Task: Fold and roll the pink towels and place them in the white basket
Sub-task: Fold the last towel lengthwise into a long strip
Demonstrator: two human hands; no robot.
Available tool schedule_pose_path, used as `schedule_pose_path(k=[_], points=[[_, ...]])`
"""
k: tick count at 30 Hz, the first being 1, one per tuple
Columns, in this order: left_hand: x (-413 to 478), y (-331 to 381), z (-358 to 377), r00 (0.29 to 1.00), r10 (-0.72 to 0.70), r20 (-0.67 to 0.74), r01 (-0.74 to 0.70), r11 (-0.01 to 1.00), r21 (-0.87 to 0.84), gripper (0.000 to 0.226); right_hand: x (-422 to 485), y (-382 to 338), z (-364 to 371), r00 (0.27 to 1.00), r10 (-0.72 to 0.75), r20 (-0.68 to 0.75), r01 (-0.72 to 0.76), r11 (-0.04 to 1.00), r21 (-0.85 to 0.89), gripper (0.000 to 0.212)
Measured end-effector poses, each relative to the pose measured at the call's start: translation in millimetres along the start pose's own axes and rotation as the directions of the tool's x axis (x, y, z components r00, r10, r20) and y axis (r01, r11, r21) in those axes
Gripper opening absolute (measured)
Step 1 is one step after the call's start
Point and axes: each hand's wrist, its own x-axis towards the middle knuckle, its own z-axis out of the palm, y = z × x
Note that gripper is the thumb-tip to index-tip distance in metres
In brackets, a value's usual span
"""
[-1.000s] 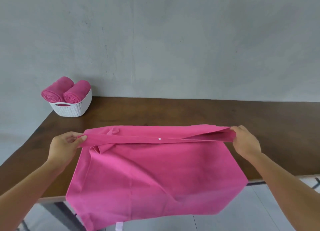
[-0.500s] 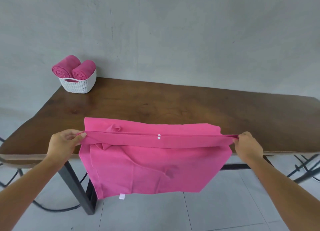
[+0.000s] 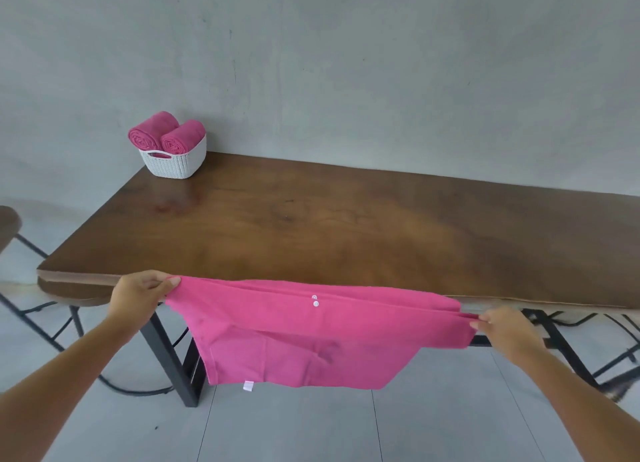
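1. A pink cloth towel hangs stretched between the two hands at 6 o'clock in the view, in front of the table's near edge. Its top edge runs taut from the 9 o'clock side to the 3 o'clock side, sloping slightly down toward the right. The rest of it drops toward the floor.
2. The left hand pinches the towel's top-left corner, thumb on top and the other fingers curled under the cloth.
3. The right hand pinches the top-right corner, its fingers curled tight on the bunched edge.
4. Two small white snap buttons sit one above the other near the middle of the top edge. A small white label hangs from the bottom hem at the towel's 7 o'clock.
5. Whether the towel's upper edge touches the table's front edge cannot be told.
6. The long dark-brown wooden table stands on black metal legs and fills the middle of the view.
7. A white woven-pattern basket stands at the tabletop's 10 o'clock corner, close to the wall and well apart from the hands.
8. Two rolled pink towels lie side by side in it, touching, their spiral ends toward the camera and rising above the rim.
9. A plain grey wall is behind the table, with a grey tiled floor below.
10. A brown rounded seat on a black frame shows at 9 o'clock, cut off by the view's edge.
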Motion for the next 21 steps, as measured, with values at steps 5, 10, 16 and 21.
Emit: schedule_pose_path(k=[5,10,16,21], points=[[-51.1,-2.8,23.7,0.999,0.014,-0.048,-0.007,0.991,0.133,0.008,-14.7,41.7,19.5,0.999,-0.021,-0.046,0.026,0.995,0.099,0.031],[-85.5,-11.2,46.0,0.991,-0.021,-0.13,0.038,0.991,0.127,0.012,-29.8,69.5,24.8,0.996,-0.03,-0.082,0.04,0.992,0.122,0.033],[-113.4,-6.9,60.1,0.991,-0.063,-0.119,0.072,0.995,0.07,0.015,-43.7,95.8,31.3,0.992,-0.05,-0.116,0.077,0.97,0.233,0.038],[-126.4,-5.7,65.3,0.987,-0.099,-0.128,0.096,0.995,-0.03,0.015,-57.3,108.7,29.9,0.985,-0.066,-0.162,0.112,0.95,0.291,0.042]])
